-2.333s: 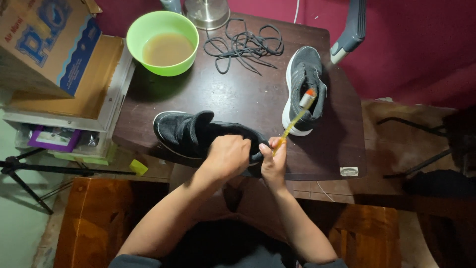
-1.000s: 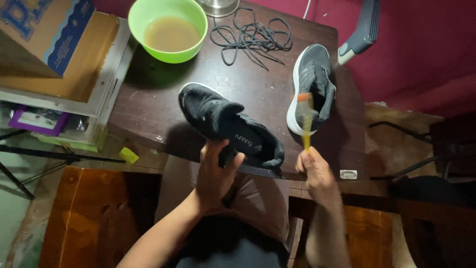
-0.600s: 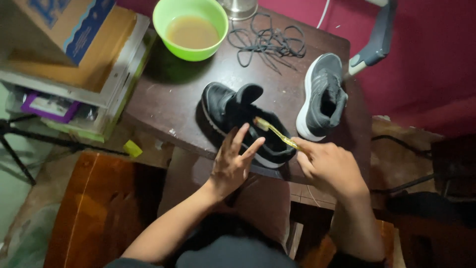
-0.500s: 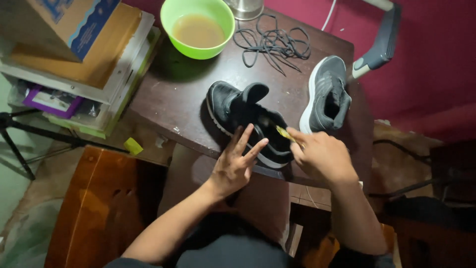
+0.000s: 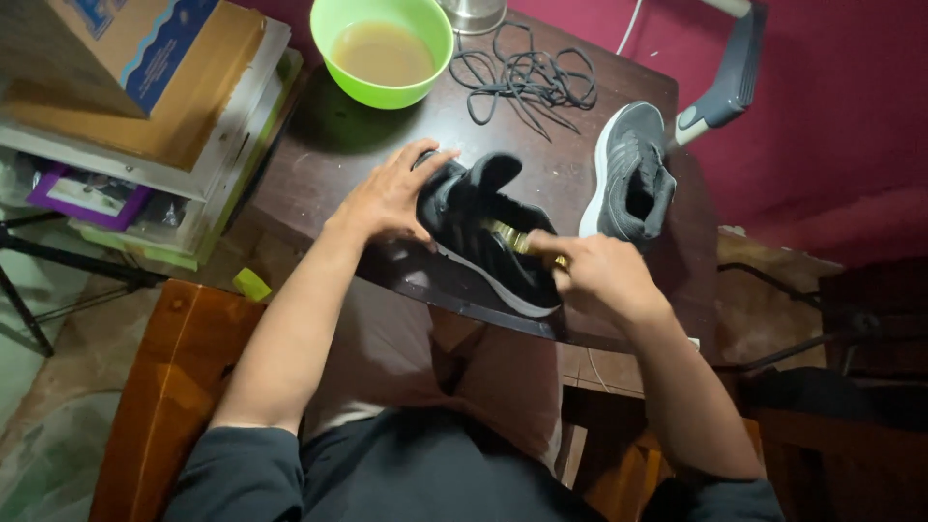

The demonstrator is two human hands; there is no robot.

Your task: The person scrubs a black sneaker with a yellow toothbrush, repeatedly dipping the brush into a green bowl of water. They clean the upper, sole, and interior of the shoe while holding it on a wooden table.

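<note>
Since the earlier frame the left hand [image 5: 391, 198] has moved up onto the heel of the black sneaker with white sole [image 5: 488, 242], fingers spread flat, no closed grip. The right hand [image 5: 594, 271] is clenched on a yellow toothbrush [image 5: 512, 237] pressed to this shoe, which lies on the dark wooden worktop [image 5: 367, 145]. At upper left lies a brown cardboard box with blue label [image 5: 126, 48] on stacked flat packages.
</note>
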